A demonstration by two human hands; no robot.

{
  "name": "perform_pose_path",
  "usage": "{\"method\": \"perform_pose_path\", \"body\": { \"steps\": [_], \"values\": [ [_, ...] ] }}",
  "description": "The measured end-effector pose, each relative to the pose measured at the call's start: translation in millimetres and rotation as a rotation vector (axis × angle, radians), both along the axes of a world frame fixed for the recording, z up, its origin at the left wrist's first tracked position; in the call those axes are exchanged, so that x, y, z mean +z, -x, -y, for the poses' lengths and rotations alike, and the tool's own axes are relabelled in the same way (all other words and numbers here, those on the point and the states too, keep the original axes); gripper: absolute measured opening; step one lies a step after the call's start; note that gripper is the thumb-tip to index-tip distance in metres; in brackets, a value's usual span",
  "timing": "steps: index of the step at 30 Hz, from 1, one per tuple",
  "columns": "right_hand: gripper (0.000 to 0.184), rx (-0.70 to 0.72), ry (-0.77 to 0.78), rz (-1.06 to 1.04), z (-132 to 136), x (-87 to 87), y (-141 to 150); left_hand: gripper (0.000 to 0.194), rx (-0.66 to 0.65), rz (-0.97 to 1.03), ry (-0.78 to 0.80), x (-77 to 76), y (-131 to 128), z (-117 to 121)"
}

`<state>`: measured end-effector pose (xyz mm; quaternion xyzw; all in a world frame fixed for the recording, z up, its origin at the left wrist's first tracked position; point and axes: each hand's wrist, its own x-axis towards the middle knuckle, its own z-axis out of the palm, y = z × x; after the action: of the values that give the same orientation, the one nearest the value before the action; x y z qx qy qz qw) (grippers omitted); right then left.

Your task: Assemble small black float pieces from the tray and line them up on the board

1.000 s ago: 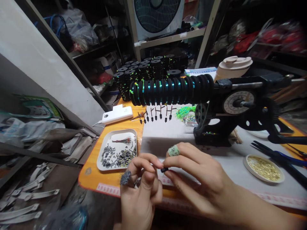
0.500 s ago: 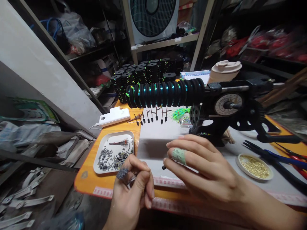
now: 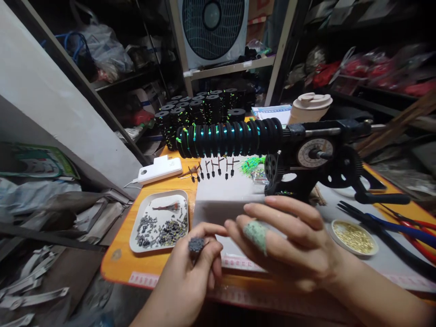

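My left hand (image 3: pixel 190 277) is curled just above the table's front edge, thumb and finger pinched, with a grey wrap (image 3: pixel 195 245) on one finger. My right hand (image 3: pixel 289 245) reaches left with its fingers held together, a green wrap (image 3: pixel 255 234) on the index finger. The fingertips of both hands meet over the white sheet (image 3: pixel 225 195). Whatever is pinched there is hidden. A white tray (image 3: pixel 136 245) of small dark pieces lies just left of my left hand.
A black winding machine (image 3: pixel 306 168) carries a row of black spools (image 3: pixel 228 138) on its shaft. More spools (image 3: pixel 200 109) are stacked behind. A white power bank (image 3: pixel 158 169), a dish of gold bits (image 3: pixel 354 236) and blue-handled pliers (image 3: pixel 391 225) lie on the orange table (image 3: pixel 112 268).
My hands have come together again, fingertips touching. The small black piece seen in my right fingers earlier is now out of sight. The view shifted slightly right and down.
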<state>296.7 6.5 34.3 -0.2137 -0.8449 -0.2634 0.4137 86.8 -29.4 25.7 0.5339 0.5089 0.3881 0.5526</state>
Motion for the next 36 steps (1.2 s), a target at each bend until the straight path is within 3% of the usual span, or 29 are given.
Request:
{"method": "perform_pose_path", "body": {
  "steps": [2,4,8,12,15,17,19,23,25,31,36],
  "values": [
    [0.016,-0.088,0.007,-0.056,-4,7.3,-4,0.03,-0.071,-0.074,-0.006,0.5,4,-4],
    [0.025,-0.133,0.105,-0.151,-6,13.7,-4,0.027,-0.017,-0.02,-0.042,3.5,6,-6],
    [0.022,-0.041,0.392,-0.349,-5,14.4,6,0.024,0.199,0.12,-0.179,7.0,0,-6],
    [0.018,0.047,0.57,-0.409,0,6.6,17,0.028,0.3,0.195,-0.267,-4.6,-18,-8],
    [0.016,0.1,0.62,-0.412,4,2.8,21,0.013,0.304,0.302,-0.48,-15.3,-28,-9],
    [0.015,0.131,0.64,-0.39,5,1.5,23,0.014,0.229,0.435,-0.534,-19.5,-30,-9],
    [0.017,0.136,0.574,-0.321,5,0.3,23,0.018,0.167,0.584,-0.42,-21.3,-28,-6],
    [0.013,0.086,0.044,-0.02,2,0.7,18,0.02,0.162,0.597,-0.131,-22.8,-17,2],
    [0.01,0.034,-0.122,0.101,-3,4.7,13,0.024,0.11,0.578,-0.062,-22.7,-10,4],
    [0.022,-0.156,-0.167,0.117,-35,24.1,-9,0.028,0.007,0.623,0.084,-18.3,2,1],
    [0.027,-0.188,-0.061,0.039,-43,24.3,-6,0.034,0.102,0.463,0.015,-10.7,1,6]
  ]
}}
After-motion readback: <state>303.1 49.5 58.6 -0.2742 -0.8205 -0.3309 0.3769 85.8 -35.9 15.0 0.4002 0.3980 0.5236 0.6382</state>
